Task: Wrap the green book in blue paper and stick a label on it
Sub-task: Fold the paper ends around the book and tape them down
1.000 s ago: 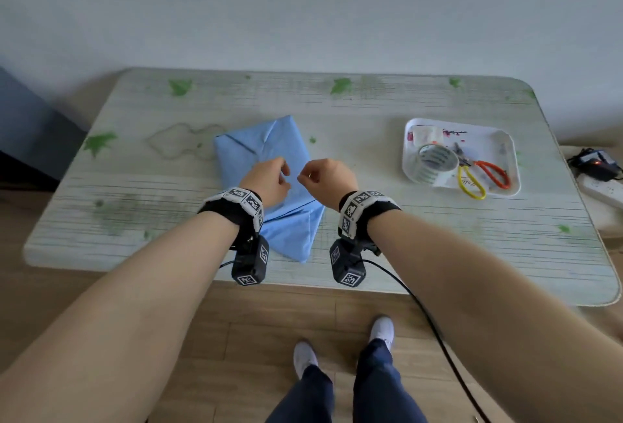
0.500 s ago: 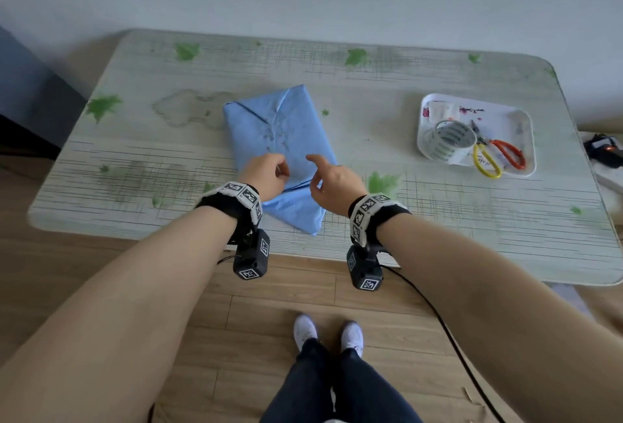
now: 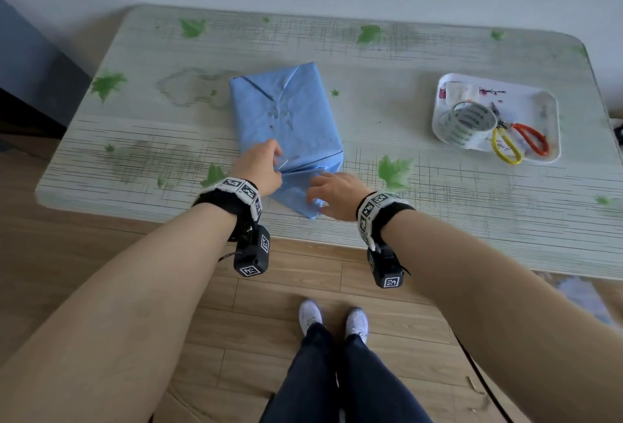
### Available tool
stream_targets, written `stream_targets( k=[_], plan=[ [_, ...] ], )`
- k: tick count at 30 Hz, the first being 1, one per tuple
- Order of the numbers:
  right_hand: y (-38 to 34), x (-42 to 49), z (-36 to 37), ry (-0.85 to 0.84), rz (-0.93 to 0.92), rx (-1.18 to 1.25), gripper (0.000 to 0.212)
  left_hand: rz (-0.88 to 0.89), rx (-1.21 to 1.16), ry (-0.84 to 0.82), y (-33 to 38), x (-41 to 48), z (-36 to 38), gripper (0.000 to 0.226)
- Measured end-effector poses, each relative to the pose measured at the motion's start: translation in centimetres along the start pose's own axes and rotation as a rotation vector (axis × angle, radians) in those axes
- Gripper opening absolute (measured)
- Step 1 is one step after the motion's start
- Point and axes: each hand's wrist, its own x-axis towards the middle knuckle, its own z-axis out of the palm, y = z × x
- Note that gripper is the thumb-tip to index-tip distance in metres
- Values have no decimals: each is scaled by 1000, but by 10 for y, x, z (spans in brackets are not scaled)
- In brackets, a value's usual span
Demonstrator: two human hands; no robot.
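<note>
The book is fully covered by blue paper (image 3: 286, 119) and lies in the middle of the table (image 3: 371, 61); no green shows. A loose triangular flap of the paper (image 3: 296, 191) points toward the table's near edge. My left hand (image 3: 261, 166) presses on the near end of the package where the flap begins, fingers curled on the paper. My right hand (image 3: 337, 195) lies on the flap's right side, with its fingers spread over the paper and around the flap's tip. No label is visible on the package.
A white tray (image 3: 546, 102) at the right holds a roll of tape (image 3: 472, 120), scissors with red and yellow handles (image 3: 515, 142) and a small white item (image 3: 460, 93). The table's near edge runs just below my hands, with wooden floor and my feet beneath.
My right hand has dropped from above the package onto the near flap. My left hand stays at the near end of the package. My head has moved, so the package appears farther up.
</note>
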Motion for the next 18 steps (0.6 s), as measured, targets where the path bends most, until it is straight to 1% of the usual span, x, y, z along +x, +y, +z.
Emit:
stream_targets(
  k=[3, 5, 7, 9, 10, 12, 13, 15, 16, 18],
  plan=[
    [1, 4, 3, 189, -50, -42, 11, -23, 7, 48, 0, 4, -6, 33],
    [0, 6, 8, 307, -13, -33, 20, -41, 2, 70, -2, 7, -8, 31],
    [-3, 9, 8, 414, 38, -28, 24, -71, -14, 77, -3, 7, -7, 32],
    [-4, 13, 6, 484, 81, -13, 21, -112, -65, 54, -2, 5, -5, 33],
    [-3, 16, 3, 489, 99, 6, 18, -127, -88, 34, -2, 5, -3, 34],
    [-2, 20, -3, 451, 168, 108, 13, -143, -106, -8, 0, 2, -1, 35],
    [-1, 22, -7, 406, 241, 205, 14, -149, -103, -24, 2, 1, 0, 36],
    [4, 26, -19, 251, 426, 374, 21, -156, -110, -61, 4, -2, 3, 38],
    [6, 28, -25, 170, 488, 391, 23, -155, -118, -83, 6, -3, 5, 39],
    [8, 30, -33, 67, 523, 346, 26, -143, -116, -113, 10, -5, 9, 41]
  ],
)
